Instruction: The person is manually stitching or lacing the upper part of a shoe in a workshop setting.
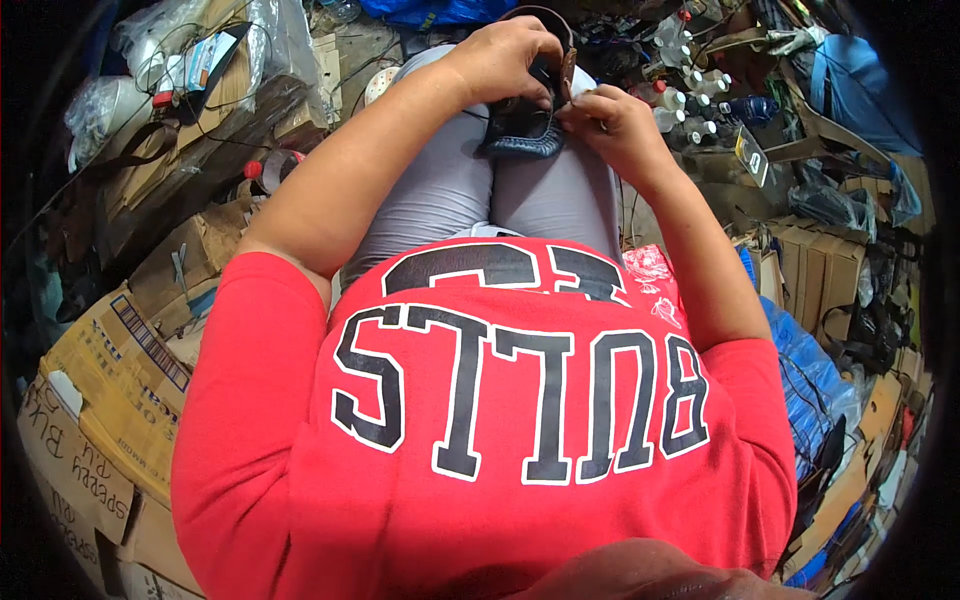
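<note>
A black leather piece [525, 140] with a rounded, ridged edge, shaped like the toe of a shoe, rests on my grey-trousered lap. From it a brown leather strap [568, 75] loops up and over toward the far side. My left hand [512, 62] curls over the black piece from the left, with thumb and fingers closing on it. At the base of the strap, my right hand [612, 122] pinches with its fingertips. The exact spot between the right fingertips is too small to make out.
Several small bottles [672, 100] with white and red caps stand at the far right. Cardboard [125, 390] is piled on the left. A blue plastic bag [805, 370] lies to the right, and a blue cloth bag [865, 95] sits beyond. Plastic-wrapped items [265, 50] crowd the far left.
</note>
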Demonstrator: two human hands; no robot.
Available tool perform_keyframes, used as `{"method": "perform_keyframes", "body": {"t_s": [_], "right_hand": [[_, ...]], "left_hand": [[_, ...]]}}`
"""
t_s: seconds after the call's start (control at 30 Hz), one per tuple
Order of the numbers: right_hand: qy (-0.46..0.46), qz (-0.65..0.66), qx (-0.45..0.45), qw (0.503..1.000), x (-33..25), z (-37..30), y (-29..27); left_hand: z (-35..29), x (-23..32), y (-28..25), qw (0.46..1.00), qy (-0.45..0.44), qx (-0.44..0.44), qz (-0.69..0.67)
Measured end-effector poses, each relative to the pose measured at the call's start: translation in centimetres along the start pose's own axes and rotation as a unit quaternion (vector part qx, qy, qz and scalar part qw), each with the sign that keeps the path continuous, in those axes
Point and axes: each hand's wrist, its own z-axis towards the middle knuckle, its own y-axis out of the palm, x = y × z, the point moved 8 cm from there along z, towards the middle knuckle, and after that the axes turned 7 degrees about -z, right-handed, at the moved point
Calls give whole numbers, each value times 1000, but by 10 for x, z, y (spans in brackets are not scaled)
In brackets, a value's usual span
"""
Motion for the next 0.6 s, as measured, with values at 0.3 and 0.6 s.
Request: {"method": "perform_keyframes", "body": {"t_s": [0.3, 0.6], "right_hand": [[32, 755, 56, 652, 62, -74, -65], [211, 172, -43, 961, 125, -90, -15]], "left_hand": [[-118, 1, -28, 974, -218, -8, -59], [-79, 7, -69, 817, -139, 272, -489]]}}
